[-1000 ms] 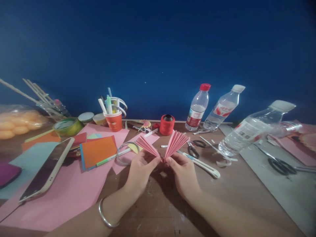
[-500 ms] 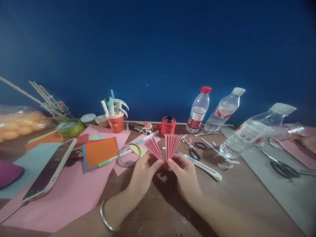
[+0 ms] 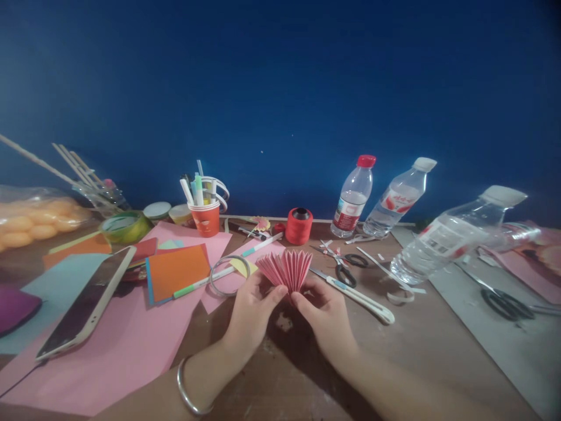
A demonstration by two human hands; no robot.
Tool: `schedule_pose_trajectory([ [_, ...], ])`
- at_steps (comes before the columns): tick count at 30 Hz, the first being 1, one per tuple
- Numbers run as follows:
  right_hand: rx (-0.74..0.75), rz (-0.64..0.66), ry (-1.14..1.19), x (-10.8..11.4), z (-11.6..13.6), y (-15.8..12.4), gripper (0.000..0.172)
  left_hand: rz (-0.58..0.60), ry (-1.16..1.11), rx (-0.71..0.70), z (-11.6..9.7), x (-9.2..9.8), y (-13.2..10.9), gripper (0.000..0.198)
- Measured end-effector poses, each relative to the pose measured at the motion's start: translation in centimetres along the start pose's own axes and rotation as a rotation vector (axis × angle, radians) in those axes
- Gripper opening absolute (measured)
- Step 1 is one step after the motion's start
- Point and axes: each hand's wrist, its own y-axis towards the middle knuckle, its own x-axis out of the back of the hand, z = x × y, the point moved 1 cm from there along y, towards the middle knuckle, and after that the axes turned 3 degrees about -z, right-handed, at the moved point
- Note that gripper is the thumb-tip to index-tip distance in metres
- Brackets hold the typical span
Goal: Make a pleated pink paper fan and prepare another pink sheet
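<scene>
A pleated pink paper fan [image 3: 287, 270] is spread between my two hands, its folds fanning upward from a narrow base. My left hand [image 3: 254, 304] pinches it at the lower left, thumb on the near side. On the lower right, my right hand [image 3: 322, 307] grips it the same way, the thumb close to the other thumb. Fingers behind the paper are partly hidden. Just right of the right hand lies a white utility knife [image 3: 362, 301], blade toward the fan. Black-handled scissors [image 3: 346, 272] rest behind it. A red thread spool [image 3: 298, 226] stands beyond the fan.
Plastic bottles [image 3: 353, 199] stand at the back right. An orange paper cup [image 3: 205, 219] of markers is at the back left. Left of my hands lie a phone [image 3: 87, 304], orange paper squares [image 3: 179, 269], pink sheets [image 3: 131, 345] and a wire ring [image 3: 214, 283].
The two separate pleated halves have come together at the middle into one continuous fan. My hands have moved slightly, and the paper sits a little lower.
</scene>
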Motion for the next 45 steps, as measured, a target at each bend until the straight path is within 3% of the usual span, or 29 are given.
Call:
schedule_pose_trajectory([
  [14, 0.1, 0.019, -0.039, 0.0, -0.1, -0.1, 0.01, 0.029, -0.022, -0.008, -0.7, -0.1, 0.1, 0.02],
  [45, 0.096, 0.017, -0.071, 0.1, 0.1, -0.2, 0.009, 0.019, 0.011, 0.019, -1.0, -0.2, -0.1, 0.021],
])
